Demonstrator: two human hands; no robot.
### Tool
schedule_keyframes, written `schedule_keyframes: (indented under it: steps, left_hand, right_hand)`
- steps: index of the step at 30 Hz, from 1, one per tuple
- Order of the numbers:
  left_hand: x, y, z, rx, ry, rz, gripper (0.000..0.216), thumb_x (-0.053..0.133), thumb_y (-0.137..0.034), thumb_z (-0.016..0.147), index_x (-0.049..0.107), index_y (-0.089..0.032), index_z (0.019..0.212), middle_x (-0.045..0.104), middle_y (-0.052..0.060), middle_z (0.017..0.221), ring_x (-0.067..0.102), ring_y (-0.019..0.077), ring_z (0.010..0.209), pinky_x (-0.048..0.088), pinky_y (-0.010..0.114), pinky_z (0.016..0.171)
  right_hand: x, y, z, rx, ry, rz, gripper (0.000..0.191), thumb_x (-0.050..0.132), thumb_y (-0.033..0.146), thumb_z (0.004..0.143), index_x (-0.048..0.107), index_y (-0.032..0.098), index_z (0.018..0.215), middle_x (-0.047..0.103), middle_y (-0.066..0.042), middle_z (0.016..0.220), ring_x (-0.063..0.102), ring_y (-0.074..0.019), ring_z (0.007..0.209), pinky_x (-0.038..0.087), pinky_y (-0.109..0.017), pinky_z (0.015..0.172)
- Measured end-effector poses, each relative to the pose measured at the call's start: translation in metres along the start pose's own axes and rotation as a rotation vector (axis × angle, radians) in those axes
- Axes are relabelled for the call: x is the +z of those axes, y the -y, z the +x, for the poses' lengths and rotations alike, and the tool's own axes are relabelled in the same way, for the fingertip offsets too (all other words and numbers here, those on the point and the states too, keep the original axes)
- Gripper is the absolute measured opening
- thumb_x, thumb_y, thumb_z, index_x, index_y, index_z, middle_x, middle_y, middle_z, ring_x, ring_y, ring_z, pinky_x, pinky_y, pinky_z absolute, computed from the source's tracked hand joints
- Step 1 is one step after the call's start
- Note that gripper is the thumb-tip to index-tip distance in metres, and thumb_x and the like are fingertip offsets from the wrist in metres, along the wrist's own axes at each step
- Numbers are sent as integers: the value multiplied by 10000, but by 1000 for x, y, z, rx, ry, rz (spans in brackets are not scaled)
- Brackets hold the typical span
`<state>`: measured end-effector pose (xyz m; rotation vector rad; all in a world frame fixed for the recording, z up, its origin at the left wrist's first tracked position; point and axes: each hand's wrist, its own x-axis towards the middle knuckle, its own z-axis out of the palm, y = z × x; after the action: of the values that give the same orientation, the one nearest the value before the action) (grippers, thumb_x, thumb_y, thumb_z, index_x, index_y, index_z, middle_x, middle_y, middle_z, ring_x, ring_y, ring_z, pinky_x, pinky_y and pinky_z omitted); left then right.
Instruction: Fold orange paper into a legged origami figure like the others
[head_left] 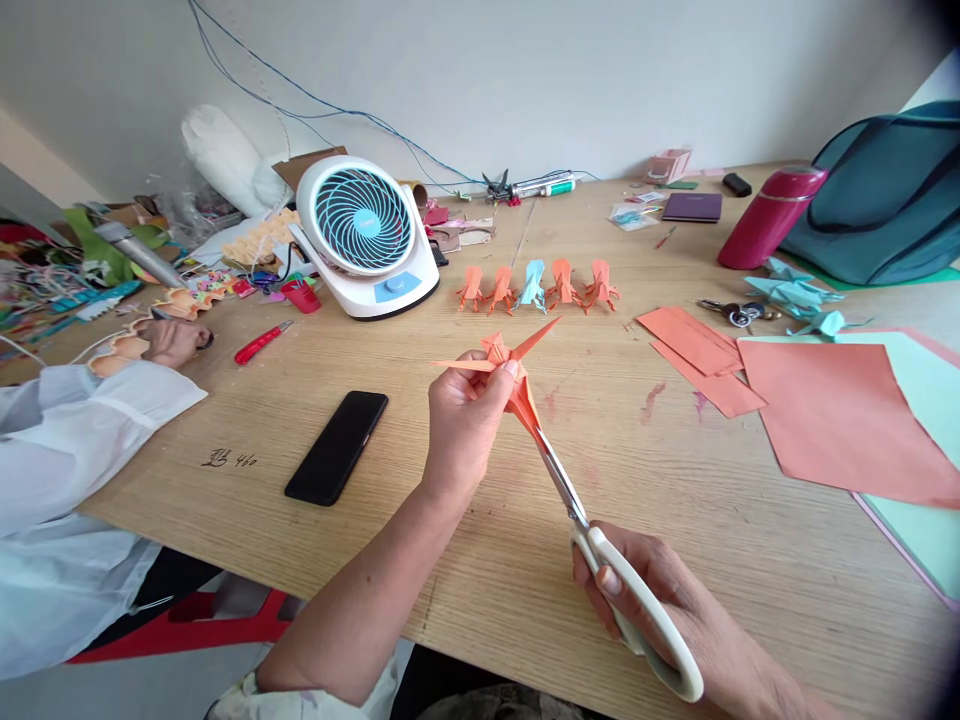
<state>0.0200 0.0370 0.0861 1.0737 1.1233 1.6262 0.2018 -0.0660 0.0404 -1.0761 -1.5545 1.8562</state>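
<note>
My left hand (466, 420) pinches a folded orange paper figure (504, 362) and holds it above the wooden table (480, 560). My right hand (667, 610) grips white-handled scissors (600, 545), whose blades reach up into the lower part of the orange figure. A row of finished paper figures (536, 286), orange ones and one pale blue, stands behind on the table. Orange paper strips (697, 355) and large orange and mint sheets (847, 415) lie to the right.
A black phone (337, 446) lies left of my hands. A white desk fan (366, 235) stands behind it, with a red cutter (262, 342) nearby. Another person in a white sleeve (82, 430) sits at left. A red bottle (772, 215) and teal bag (885, 195) are at far right.
</note>
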Motion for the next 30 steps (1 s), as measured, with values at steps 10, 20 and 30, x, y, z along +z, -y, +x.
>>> schedule_keyframes:
  steps: [10,20,30]
  left_hand:
    - [-1,1,1,-7,-8,18,187,745,-274,738,615,-159,667,566,-29,650,516,81,620,447,182,577]
    - [2,2,-5,-7,63,0,188,720,-242,752,590,-166,640,569,-34,651,523,79,613,450,185,581]
    - [2,2,-5,-8,56,13,181,717,-229,740,586,-170,632,560,-35,644,511,83,612,455,196,593]
  right_hand:
    - [0,-10,1,-49,-18,-6,631,473,796,880,462,199,673,462,17,603,363,-102,546,308,-246,511]
    - [3,-1,0,5,-28,7,605,486,791,873,474,203,730,411,33,623,356,-112,575,325,-248,530]
    - [2,-6,1,-50,-44,-21,611,469,777,894,443,206,675,427,24,611,359,-106,556,322,-245,515]
